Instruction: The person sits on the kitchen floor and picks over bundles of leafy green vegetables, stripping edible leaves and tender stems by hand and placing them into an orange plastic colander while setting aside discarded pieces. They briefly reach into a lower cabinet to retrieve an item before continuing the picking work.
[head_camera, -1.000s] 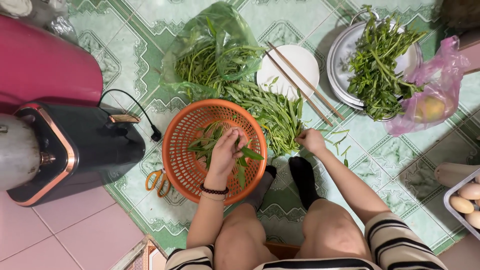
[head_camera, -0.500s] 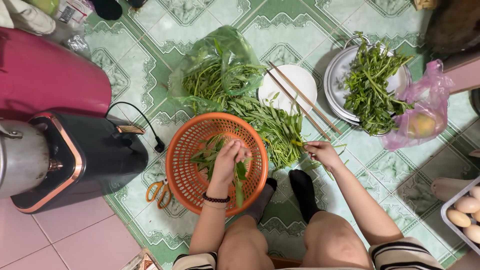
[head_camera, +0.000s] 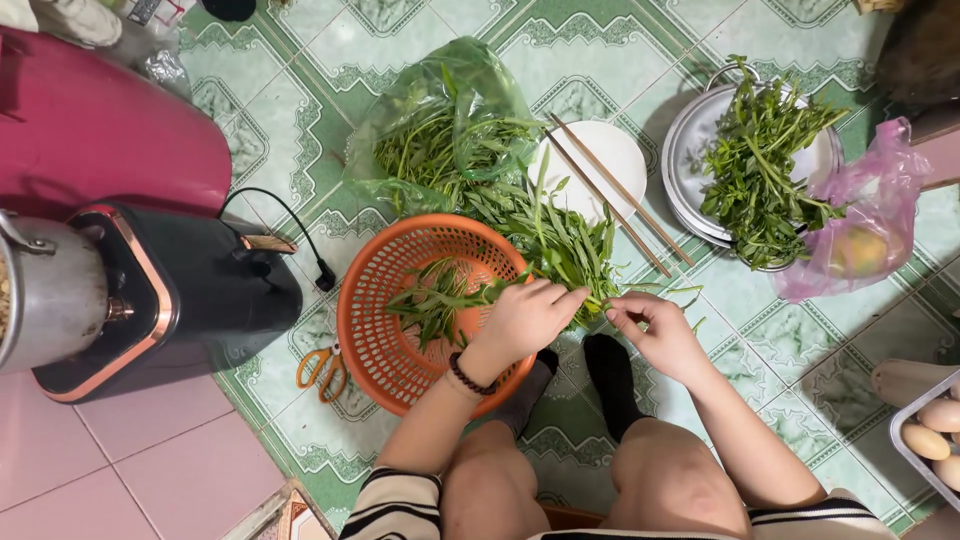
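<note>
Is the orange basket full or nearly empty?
Nearly empty: the round orange plastic basket holds only a few green leafy stems, with its bare mesh bottom showing.

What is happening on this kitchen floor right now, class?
A person sits on the tiled floor sorting leafy green stalks. Both hands meet over one green stalk beside the pile of greens: the left hand is over the rim of the orange basket, which holds some picked greens, and the right hand pinches the stalk's other side. A metal bowl holds more greens, chopsticks lie across a white plate, and scissors rest beside the basket.
</note>
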